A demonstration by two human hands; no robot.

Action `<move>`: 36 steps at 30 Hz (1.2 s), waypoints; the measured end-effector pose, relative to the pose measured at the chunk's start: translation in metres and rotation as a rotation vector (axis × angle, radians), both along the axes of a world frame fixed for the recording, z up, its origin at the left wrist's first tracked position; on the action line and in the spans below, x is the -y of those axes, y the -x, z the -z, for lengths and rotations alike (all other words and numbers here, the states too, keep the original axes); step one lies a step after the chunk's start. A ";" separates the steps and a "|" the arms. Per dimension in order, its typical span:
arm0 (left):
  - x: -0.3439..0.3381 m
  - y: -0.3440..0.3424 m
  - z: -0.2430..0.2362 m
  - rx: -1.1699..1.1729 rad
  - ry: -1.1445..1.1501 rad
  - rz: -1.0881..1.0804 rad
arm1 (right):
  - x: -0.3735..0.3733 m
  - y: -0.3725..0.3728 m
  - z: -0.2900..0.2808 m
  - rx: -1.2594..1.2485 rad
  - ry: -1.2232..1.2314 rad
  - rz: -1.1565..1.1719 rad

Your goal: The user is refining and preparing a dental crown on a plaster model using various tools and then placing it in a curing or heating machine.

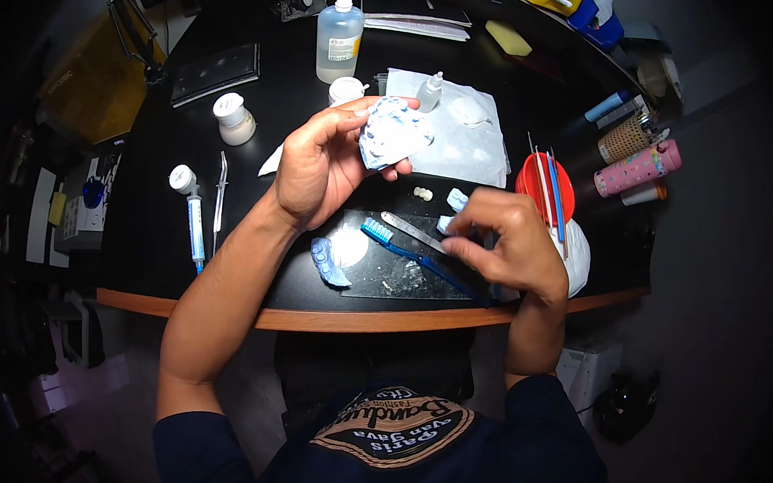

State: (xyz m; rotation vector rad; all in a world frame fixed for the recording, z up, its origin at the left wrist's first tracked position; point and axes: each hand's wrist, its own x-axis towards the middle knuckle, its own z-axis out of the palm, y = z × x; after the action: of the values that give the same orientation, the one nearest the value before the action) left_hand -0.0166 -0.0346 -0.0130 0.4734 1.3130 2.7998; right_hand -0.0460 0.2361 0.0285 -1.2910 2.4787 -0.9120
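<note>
A dental cast (394, 136), white with blue patches, is in my left hand (321, 162). The fingers wrap round its edge and hold it up above the table. My right hand (509, 239) is closed, thumb and forefinger pinched at the near end of a flat metal spatula (410, 231). The spatula lies slantwise over a dark slab (380, 285). Beside it rests a blue toothbrush (418, 257), its handle running under the right hand. A blue impression piece (326, 262) with tooth hollows sits at the slab's left. Small blue pieces (458, 199) lie by the right fingers, near tooth-coloured bits (422, 193).
A large clear bottle (339, 43), a white-lidded jar (234, 120) and a dropper bottle (430, 90) stand beyond my hands. A syringe (195, 230) and tweezers (220, 193) lie left. Right are a red bowl (530, 180) with thin tools and a pink bottle (636, 169).
</note>
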 end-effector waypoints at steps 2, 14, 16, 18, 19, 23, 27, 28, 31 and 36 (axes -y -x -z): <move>0.000 0.001 0.001 0.010 -0.024 0.016 | -0.002 -0.003 0.002 0.060 -0.103 -0.135; 0.000 0.003 0.003 0.039 -0.016 0.020 | 0.001 -0.004 0.012 -0.010 -0.213 -0.135; 0.002 0.007 0.001 0.008 0.003 0.020 | 0.001 -0.002 0.012 0.003 -0.209 -0.135; 0.004 0.005 -0.002 0.003 0.010 0.013 | 0.002 -0.004 0.013 0.020 -0.206 -0.124; 0.005 0.005 -0.002 -0.005 0.016 -0.004 | 0.005 -0.003 0.015 0.011 -0.169 -0.154; 0.004 0.003 0.000 -0.002 0.022 -0.014 | 0.005 -0.002 0.024 -0.078 -0.064 -0.168; 0.002 0.003 0.001 0.018 0.030 -0.003 | 0.003 -0.003 0.021 -0.144 -0.131 -0.054; 0.002 0.002 0.000 0.009 0.030 -0.005 | 0.004 -0.004 0.019 -0.153 -0.131 -0.056; 0.002 0.000 -0.001 0.027 -0.009 -0.024 | 0.009 -0.007 0.018 -0.195 -0.219 -0.024; 0.001 0.004 0.002 0.030 -0.007 -0.005 | 0.011 -0.009 0.020 -0.234 -0.221 -0.031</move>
State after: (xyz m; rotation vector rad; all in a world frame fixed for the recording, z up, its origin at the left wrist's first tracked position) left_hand -0.0205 -0.0359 -0.0149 0.4273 1.3006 2.8048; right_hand -0.0368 0.2250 0.0087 -1.4249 2.6327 -0.4861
